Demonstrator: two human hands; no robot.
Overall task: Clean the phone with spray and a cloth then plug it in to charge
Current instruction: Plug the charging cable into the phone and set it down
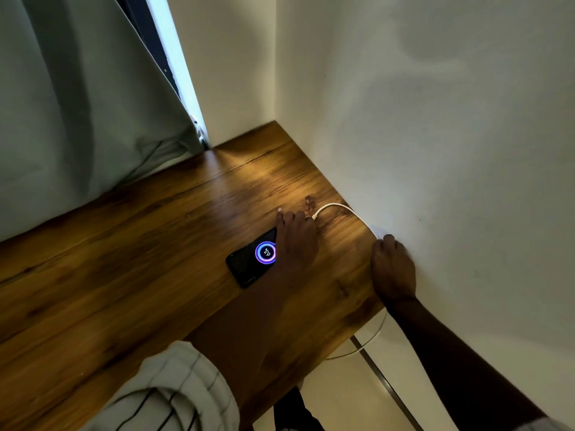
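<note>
Head view: phone [246,265] under left hand [295,242]

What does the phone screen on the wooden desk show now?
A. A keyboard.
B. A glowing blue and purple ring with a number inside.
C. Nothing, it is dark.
B: the phone has a lit screen with a coloured ring around a number, and the white cable runs toward its far end.

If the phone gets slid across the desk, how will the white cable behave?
Likely floppy: the white cable lies in a loose arc from the phone toward the wall. It would probably trail and bend, perhaps tugging once taut.
</note>
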